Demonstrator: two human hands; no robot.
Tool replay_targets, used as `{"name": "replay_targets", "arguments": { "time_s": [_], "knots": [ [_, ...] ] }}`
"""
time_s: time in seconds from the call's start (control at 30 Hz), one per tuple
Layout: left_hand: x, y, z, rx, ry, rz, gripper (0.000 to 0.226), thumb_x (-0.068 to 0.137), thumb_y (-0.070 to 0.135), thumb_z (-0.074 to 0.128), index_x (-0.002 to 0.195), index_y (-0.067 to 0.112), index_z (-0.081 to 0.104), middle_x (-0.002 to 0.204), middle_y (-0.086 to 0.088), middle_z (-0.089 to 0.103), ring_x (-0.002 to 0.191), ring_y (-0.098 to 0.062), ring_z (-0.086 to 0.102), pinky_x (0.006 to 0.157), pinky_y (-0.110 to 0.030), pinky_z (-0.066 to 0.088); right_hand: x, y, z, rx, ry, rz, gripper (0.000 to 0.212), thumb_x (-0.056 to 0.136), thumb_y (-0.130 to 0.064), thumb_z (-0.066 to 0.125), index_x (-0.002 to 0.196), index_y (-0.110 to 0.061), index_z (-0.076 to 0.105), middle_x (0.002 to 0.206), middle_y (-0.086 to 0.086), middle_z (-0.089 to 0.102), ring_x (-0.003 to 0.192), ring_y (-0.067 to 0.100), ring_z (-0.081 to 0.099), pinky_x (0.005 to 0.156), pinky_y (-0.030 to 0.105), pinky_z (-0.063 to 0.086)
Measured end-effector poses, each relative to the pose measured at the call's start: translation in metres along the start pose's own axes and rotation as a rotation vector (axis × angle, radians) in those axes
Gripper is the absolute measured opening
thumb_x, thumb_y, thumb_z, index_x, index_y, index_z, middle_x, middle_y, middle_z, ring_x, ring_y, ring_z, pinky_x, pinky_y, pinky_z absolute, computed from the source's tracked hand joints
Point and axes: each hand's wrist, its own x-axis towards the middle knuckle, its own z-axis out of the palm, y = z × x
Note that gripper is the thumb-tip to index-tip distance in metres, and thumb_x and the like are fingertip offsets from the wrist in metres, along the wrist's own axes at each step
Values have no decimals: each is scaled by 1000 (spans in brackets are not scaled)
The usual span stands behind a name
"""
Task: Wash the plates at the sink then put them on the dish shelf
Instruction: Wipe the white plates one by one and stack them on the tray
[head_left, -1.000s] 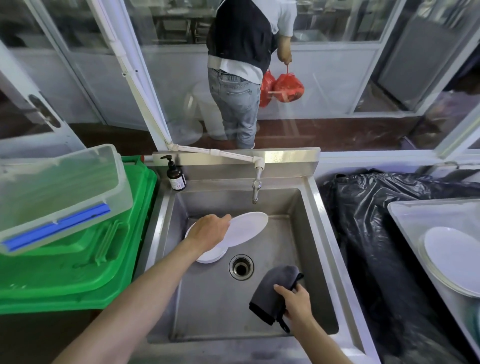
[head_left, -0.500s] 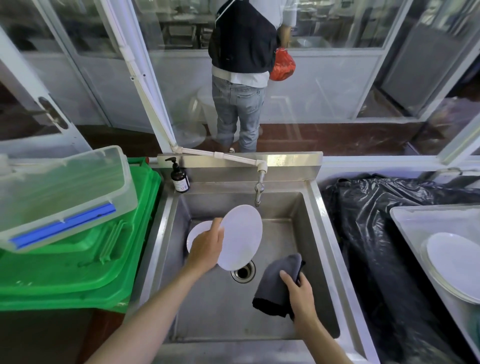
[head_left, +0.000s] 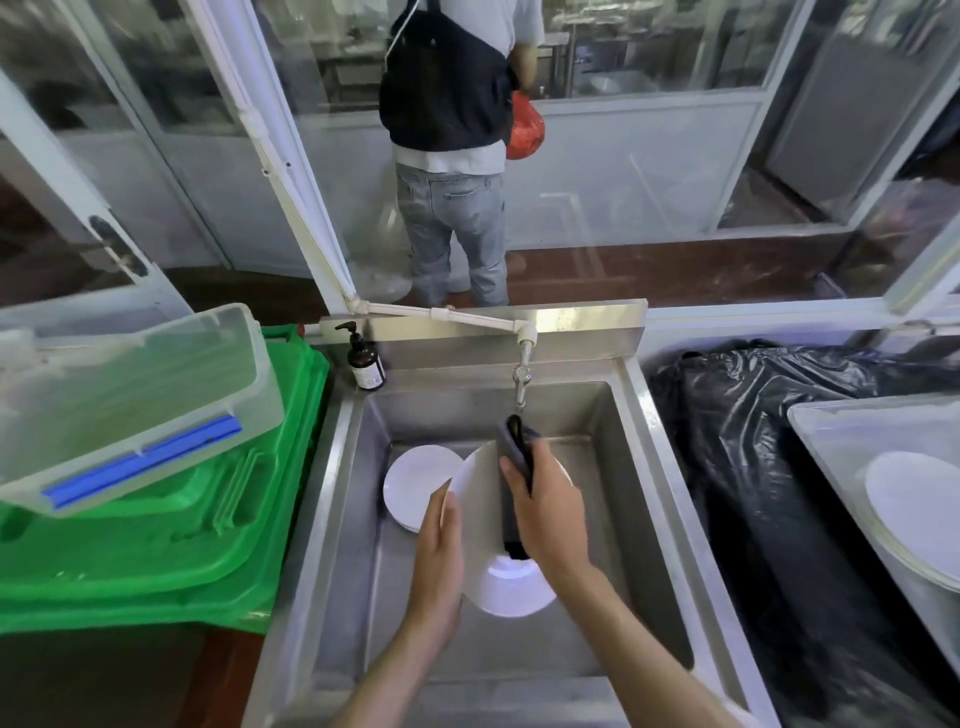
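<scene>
We hold a round white plate (head_left: 511, 587) tilted over the steel sink (head_left: 660, 519), left hand (head_left: 441, 561) gripping its rim, right hand (head_left: 545, 514) pressing a dark grey cloth (head_left: 514, 441) on it; more white plates (head_left: 415, 483) wait below, none yet shelved.

One view only — a wide-angle camera on the person's head, which looked forward and down into the sink (head_left: 654, 519) from close above. Both forearms entered from the bottom edge, and the hands sat near the middle of the picture. The upper half faced outward through glass panels (head_left: 649, 171) to a floor beyond. Straight lines bowed toward the edges — the green bins (head_left: 171, 530) at left, the black bag (head_left: 779, 493) at right.
</scene>
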Motion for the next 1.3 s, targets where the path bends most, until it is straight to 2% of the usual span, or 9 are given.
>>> {"name": "replay_targets", "arguments": {
  "time_s": [0.2,0.3,0.4,0.57,0.7,0.83,1.1,1.2,1.3],
  "knots": [
    [-1,6,15,20,89,63,24,110,35,45,113,26,68,104,5,76,102,-15,72,88,-36,56,-26,-25,22,239,-165,51,8,110,-41,42,103,-39,46,92,-13,69,86,7,67,76,30,49],
    [-5,14,14,-13,65,61,22,109,32,48,116,26,69,107,7,77,103,-10,72,84,-27,54,-10,-20,12,131,-207,-7,16,109,-43,44,95,-36,44,89,-8,69,82,13,66,76,36,52],
    [-5,16,11,25,45,60,25,106,41,53,126,34,66,122,17,72,116,-2,66,98,-30,53,1,-17,3,-12,-109,-23,23,107,-50,43,92,-33,41,80,-10,64,73,11,63,67,35,50],
    [6,14,9,-150,76,-183,84,80,94,41,139,38,62,140,12,66,131,-10,60,115,-44,45,-13,-35,15,68,-92,14,23,107,-48,42,90,-34,40,76,-10,61,69,7,60,65,33,44],
    [4,27,7,-226,101,-256,56,101,70,37,120,33,74,118,1,77,114,-21,72,107,-52,52,-14,-42,17,-40,-221,-160,21,100,-49,54,93,-34,41,77,-11,63,70,11,59,65,33,48],
    [-1,31,7,-158,120,-195,42,106,53,42,128,31,71,123,8,75,117,-13,69,110,-48,50,2,-42,13,-45,-47,-67,27,101,-49,54,89,-30,38,71,-10,58,68,13,56,63,36,45],
    [8,47,6,-344,93,-248,46,107,58,38,102,41,81,114,-2,79,111,-22,73,102,-46,53,-12,-52,18,-52,-254,-246,22,105,-52,45,103,-31,43,85,-10,64,79,18,63,71,37,48],
    [5,44,10,-307,92,-237,41,104,58,45,116,36,77,118,1,78,113,-19,73,105,-51,54,7,-60,12,-70,-139,-182,22,107,-48,47,96,-32,37,73,-11,57,67,12,57,64,34,37],
    [7,54,12,-269,107,-205,40,106,54,44,119,32,75,115,4,78,111,-16,73,104,-48,54,3,-65,15,103,-64,-62,23,107,-47,45,92,-29,42,74,-9,62,68,8,60,65,36,46]
  ]
}}
